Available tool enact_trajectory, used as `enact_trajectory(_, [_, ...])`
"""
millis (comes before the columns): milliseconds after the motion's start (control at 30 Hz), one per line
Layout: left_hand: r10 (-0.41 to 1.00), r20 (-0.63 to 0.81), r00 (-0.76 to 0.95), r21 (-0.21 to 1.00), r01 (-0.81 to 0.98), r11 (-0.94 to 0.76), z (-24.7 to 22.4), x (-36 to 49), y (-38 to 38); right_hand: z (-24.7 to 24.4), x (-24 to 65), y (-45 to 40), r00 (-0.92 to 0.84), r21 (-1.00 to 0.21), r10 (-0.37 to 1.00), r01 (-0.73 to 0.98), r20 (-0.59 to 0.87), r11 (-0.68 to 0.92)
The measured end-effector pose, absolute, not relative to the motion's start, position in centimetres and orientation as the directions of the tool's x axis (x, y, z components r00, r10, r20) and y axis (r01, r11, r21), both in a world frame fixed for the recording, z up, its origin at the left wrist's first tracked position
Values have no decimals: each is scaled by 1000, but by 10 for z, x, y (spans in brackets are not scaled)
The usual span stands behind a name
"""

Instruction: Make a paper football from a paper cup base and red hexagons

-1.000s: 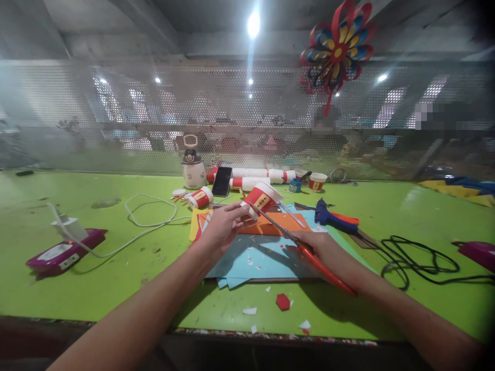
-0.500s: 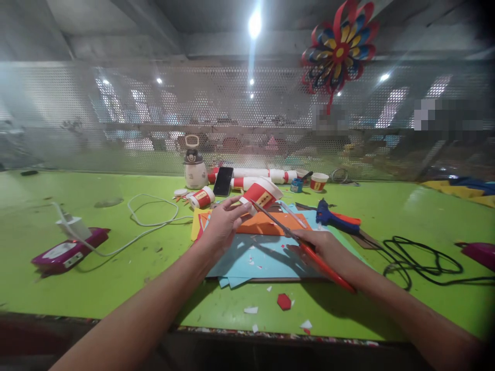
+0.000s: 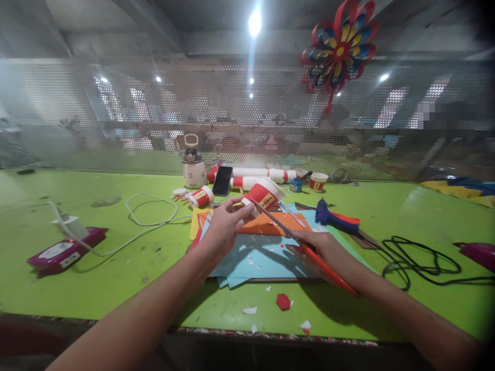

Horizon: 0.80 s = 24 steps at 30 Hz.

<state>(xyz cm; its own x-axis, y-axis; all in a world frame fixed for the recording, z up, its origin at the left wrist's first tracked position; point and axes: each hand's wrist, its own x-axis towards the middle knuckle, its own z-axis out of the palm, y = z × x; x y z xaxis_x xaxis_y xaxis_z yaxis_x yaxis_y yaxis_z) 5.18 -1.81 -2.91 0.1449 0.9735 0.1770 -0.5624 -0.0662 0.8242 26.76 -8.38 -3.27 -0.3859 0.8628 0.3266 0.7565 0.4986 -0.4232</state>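
A red and white paper cup (image 3: 266, 195), tilted on its side above the papers, is gripped near its base by my left hand (image 3: 229, 219). My right hand (image 3: 319, 250) is closed around the red handles of a pair of scissors (image 3: 309, 248). The blades point up and to the left, and their tip is at the cup's lower edge; I cannot tell how deep it cuts. Beneath both hands lie a light blue sheet (image 3: 259, 263) with small paper scraps on it and an orange sheet (image 3: 266, 224).
A blue glue gun (image 3: 334, 219) with a black cable (image 3: 421, 263) lies to the right. At the back stand a phone (image 3: 223, 180), a bottle (image 3: 194, 170), a blue jar (image 3: 296, 185) and other paper cups (image 3: 318, 181). A purple power strip (image 3: 65, 252) with a white charger sits left.
The cup has shifted very slightly to the right in my left hand. Scissors and right hand stay almost in place; the whole view has drifted a little.
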Motion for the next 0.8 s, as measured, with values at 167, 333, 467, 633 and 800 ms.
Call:
enact_trajectory(167, [972,155,174,829,-558,-33,-26,48,-18,-32,267,-86,-387,-418,861,758,329,500])
enact_trajectory(333, [949,113,294,849,-525,62,-22,42,-16,-33,270,-84,-395,-419,856,751,335,510])
enact_trajectory(467, [945,117,306,858,-511,59,-23,41,-14,-35,272,-80,-407,-420,853,746,326,517])
enact_trajectory(633, [954,111,278,870,-491,42,-24,45,-16,-33,272,-80,-419,-436,855,737,306,517])
enact_trajectory(800, [965,111,237,871,-490,21,-22,47,-20,-31,271,-84,-404,-443,863,742,303,503])
